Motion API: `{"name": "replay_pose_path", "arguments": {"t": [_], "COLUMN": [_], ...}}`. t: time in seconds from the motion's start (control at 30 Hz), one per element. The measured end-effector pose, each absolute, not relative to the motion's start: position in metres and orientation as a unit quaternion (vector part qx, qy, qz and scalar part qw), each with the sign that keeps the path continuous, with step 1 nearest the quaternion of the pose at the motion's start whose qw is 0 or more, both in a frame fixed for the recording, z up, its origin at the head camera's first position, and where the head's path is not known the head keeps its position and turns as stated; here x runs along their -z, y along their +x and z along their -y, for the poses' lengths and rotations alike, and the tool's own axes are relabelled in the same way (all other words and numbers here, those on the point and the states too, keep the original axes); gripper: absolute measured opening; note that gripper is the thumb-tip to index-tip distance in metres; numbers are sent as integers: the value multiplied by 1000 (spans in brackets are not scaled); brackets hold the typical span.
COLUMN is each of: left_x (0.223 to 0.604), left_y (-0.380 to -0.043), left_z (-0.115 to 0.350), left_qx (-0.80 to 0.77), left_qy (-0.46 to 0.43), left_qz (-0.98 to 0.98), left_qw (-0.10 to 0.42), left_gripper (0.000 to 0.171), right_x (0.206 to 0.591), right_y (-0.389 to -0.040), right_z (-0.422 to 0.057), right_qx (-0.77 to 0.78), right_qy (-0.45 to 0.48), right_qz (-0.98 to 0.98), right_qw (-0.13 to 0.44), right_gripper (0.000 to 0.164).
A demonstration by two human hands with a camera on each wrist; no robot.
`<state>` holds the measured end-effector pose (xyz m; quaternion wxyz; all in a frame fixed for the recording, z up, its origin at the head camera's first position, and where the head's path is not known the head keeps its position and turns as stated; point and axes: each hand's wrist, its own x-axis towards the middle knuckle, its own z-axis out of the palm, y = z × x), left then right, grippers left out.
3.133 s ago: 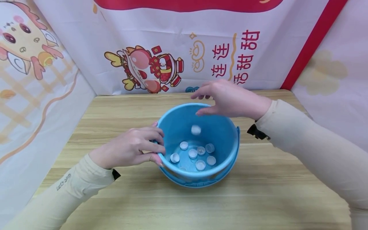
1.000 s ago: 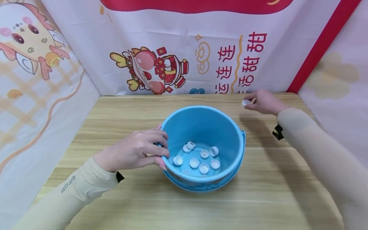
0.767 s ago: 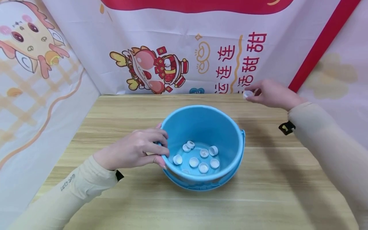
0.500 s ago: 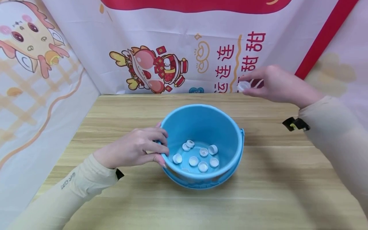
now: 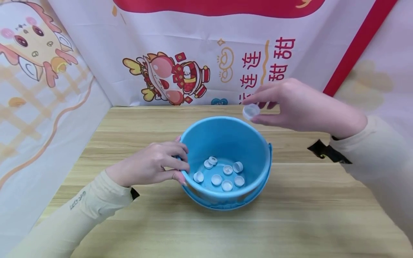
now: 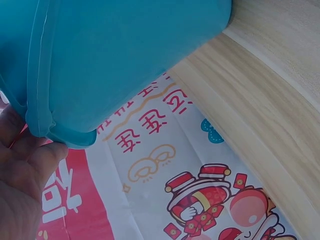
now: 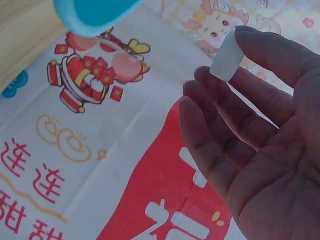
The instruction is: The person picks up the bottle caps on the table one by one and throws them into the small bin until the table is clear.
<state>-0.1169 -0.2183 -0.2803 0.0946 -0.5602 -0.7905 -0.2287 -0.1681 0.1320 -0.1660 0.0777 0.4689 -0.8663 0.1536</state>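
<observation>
A blue bucket (image 5: 226,136) stands upright on the table, with several white bottle caps (image 5: 216,180) lying on its floor. My left hand (image 5: 151,163) grips the bucket's left rim, fingers over the edge and thumb on the near side; the left wrist view shows this hand (image 6: 25,170) at the rim too. Above the bucket's far right edge, my right hand (image 5: 300,105) pinches a white bottle cap (image 5: 251,111) between thumb and fingers. In the right wrist view that cap (image 7: 228,57) is seen from its ridged side, with the other fingers loosely bent.
The bucket's blue handle (image 5: 258,195) hangs down along its right and near side. A wooden table (image 5: 206,236) lies beneath, closed in by printed cloth (image 5: 180,25) at the back and on both sides.
My right hand picked a bottle cap from the table's far right, lifted it and brought it left to the bucket. An earlier cap fell into the bucket. My left hand stays on the rim.
</observation>
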Motion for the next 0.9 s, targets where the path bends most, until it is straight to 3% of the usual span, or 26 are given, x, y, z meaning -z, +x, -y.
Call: {"name": "replay_pose_path", "arguments": {"t": [0.7, 0.9], "left_x": [281, 281], "left_y": [-116, -116], "left_z": [219, 220], "left_qx": [227, 225], "left_qy": [-558, -557], "left_qz": [793, 794], "left_qw": [90, 91], "left_gripper": [30, 30], "right_x": [175, 178], "right_y": [-163, -163], "right_z": [-112, -109], "right_qx": [-142, -136], "right_qy": [474, 475], "right_qz": [868, 869], "right_qw": [39, 19], "right_gripper": [46, 53]}}
